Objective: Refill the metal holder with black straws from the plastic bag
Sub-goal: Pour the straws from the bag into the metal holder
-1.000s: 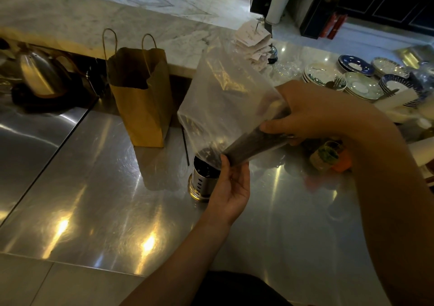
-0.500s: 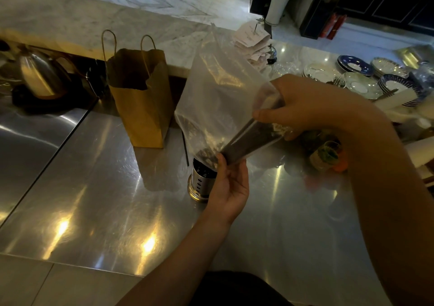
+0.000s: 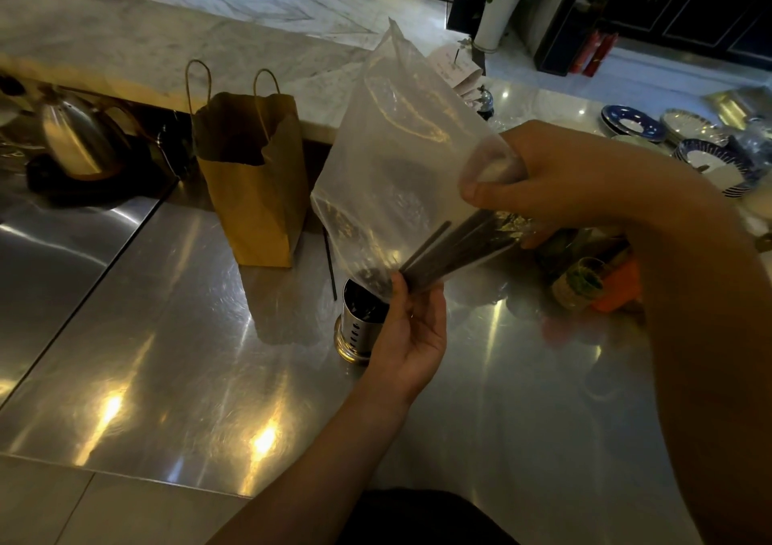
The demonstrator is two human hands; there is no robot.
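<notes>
A clear plastic bag point(image 3: 401, 160) hangs tilted above the steel counter, its lower corner over the metal holder point(image 3: 358, 323). A bundle of black straws point(image 3: 459, 248) lies slanted inside the bag. My right hand point(image 3: 559, 176) grips the bag and the upper end of the straws. My left hand point(image 3: 411, 331) pinches the lower end of the straws through the bag, right beside the holder. The holder is a perforated steel cylinder with a brass-coloured base, and dark straws show inside it.
A brown paper bag point(image 3: 250, 176) stands behind the holder on the steel counter point(image 3: 167, 356). One loose black straw point(image 3: 330, 260) lies beside it. A steel kettle point(image 3: 79, 139) sits far left. Stacked plates point(image 3: 710, 151) and small jars point(image 3: 585, 281) crowd the right.
My right hand has lifted the bag and the upper end of the straws slightly. My left hand has stayed at the holder's rim, still gripping the lower ends.
</notes>
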